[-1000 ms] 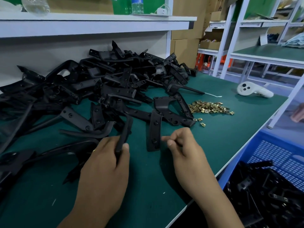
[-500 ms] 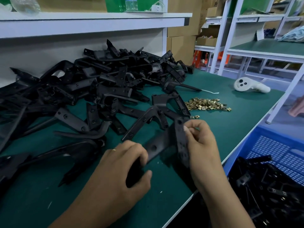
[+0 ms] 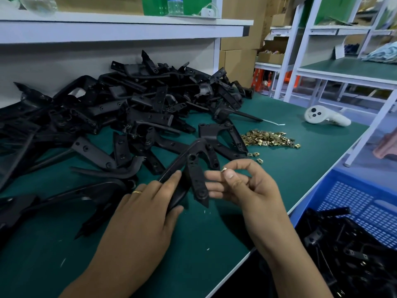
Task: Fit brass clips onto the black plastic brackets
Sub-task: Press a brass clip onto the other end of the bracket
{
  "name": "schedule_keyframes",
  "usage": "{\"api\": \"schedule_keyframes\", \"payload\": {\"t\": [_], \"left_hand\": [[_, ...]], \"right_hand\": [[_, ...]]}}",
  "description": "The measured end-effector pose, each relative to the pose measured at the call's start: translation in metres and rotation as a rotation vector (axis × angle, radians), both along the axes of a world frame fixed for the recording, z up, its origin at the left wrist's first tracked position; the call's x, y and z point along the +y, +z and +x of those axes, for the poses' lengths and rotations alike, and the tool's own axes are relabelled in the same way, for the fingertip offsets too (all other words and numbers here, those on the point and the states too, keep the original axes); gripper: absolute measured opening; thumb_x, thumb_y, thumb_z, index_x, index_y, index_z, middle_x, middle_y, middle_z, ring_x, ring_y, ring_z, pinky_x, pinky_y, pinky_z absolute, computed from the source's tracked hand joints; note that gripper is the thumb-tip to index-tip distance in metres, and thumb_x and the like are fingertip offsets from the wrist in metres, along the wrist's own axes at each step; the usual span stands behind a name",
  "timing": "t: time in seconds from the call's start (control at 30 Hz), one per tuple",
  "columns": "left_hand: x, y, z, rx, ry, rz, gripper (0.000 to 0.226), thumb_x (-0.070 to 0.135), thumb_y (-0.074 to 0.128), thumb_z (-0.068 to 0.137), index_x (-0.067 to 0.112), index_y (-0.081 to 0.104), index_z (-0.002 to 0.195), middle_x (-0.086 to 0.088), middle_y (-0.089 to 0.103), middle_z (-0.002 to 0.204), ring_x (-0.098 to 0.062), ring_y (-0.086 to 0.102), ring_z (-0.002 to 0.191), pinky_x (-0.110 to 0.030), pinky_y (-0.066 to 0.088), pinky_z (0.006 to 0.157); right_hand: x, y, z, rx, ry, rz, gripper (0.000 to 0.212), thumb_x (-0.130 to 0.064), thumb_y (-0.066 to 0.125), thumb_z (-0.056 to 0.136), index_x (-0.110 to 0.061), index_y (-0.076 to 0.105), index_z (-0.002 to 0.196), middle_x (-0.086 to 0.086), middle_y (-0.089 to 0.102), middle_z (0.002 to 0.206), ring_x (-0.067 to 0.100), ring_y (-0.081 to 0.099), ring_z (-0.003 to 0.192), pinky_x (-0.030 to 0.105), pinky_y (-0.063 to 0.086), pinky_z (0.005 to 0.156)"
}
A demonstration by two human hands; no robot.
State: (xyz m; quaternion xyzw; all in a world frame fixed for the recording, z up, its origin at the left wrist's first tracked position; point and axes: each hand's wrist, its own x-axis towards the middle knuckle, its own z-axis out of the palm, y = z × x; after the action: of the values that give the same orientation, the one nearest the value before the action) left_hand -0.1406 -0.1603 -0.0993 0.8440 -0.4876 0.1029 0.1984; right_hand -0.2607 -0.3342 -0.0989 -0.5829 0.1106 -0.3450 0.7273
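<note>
We held the black bracket [image 3: 194, 168] just above the green bench [image 3: 193, 244], in front of us and between our two hands. Our left hand [image 3: 146, 211] had its grip closed round the bracket's lower left leg, thumb underneath and fingers laid along the top edge. The bracket formed an inverted V: its apex pointed away from us toward the bracket pile [image 3: 129, 108], and its right leg ran down toward us, ending in a pointed tip.

Our right hand [image 3: 242, 186] sat just right of that free leg, the nearer of the two hands to it. Its grip was a tight pinch: thumb and forefinger held one brass clip [image 3: 224, 169], while the other fingers reached loosely toward the leg, touching or nearly touching it. The clip therefore lay to the right of the leg and roughly level with its middle. We judged that the coming move meant carrying the clip leftward onto that leg.

The loose clips [image 3: 270, 140] lay heaped farther back on the bench, beyond the right hand.
</note>
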Motion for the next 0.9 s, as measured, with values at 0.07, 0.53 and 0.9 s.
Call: {"api": "schedule_keyframes", "payload": {"t": [0.07, 0.53, 0.9], "left_hand": [[0.0018, -0.0001, 0.0035, 0.018, 0.018, 0.005, 0.068, 0.051, 0.037, 0.101, 0.047, 0.002, 0.161, 0.025, 0.039, 0.113, -0.007, 0.04, 0.113, -0.025, 0.039, 0.099], [0.0014, 0.0007, -0.0024, 0.047, -0.026, -0.067, 0.067, 0.046, 0.039, 0.104, 0.062, -0.002, 0.155, 0.025, 0.037, 0.112, -0.004, 0.036, 0.109, -0.021, 0.046, 0.075], [0.0014, 0.003, -0.0043, 0.054, -0.039, -0.052, 0.069, 0.039, 0.049, 0.103, 0.058, 0.011, 0.157, 0.025, 0.04, 0.111, -0.004, 0.038, 0.106, -0.019, 0.042, 0.073]], "right_hand": [[-0.0026, -0.0007, -0.0007, 0.032, -0.069, 0.03, 0.011, -0.009, 0.061, 0.1, 0.001, 0.06, 0.103, 0.018, 0.078, 0.094, 0.03, 0.077, 0.082, 0.03, 0.061, 0.07], [0.0019, 0.0001, 0.0, -0.012, 0.018, -0.056, 0.011, -0.003, 0.062, 0.099, -0.002, 0.068, 0.108, 0.02, 0.076, 0.092, 0.027, 0.073, 0.079, 0.034, 0.061, 0.076], [0.0042, 0.0002, -0.0021, -0.033, 0.049, -0.024, 0.013, -0.011, 0.066, 0.095, -0.003, 0.073, 0.103, 0.022, 0.077, 0.091, 0.027, 0.075, 0.079, 0.032, 0.06, 0.074]]}}
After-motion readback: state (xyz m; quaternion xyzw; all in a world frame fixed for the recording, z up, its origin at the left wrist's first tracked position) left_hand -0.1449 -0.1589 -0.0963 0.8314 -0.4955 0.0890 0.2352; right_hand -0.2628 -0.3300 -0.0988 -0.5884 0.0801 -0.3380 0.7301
